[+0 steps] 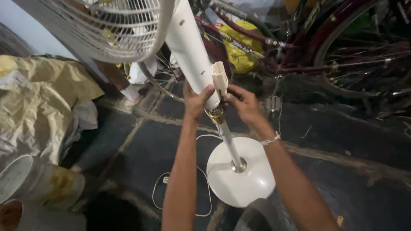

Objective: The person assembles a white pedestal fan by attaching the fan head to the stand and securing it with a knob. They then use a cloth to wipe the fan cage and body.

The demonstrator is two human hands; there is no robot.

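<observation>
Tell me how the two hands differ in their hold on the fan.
The left hand wraps the fan's white column from the side; the right hand pinches at the small cream clip with its fingertips. The right wrist wears a white band; the left wrist is bare. Both meet just above the brass collar.

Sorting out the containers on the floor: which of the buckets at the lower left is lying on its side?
The upper white bucket, yellow-stained, lies on its side, mouth facing left. The other bucket, at the corner below it, shows its brownish inside from above.
</observation>
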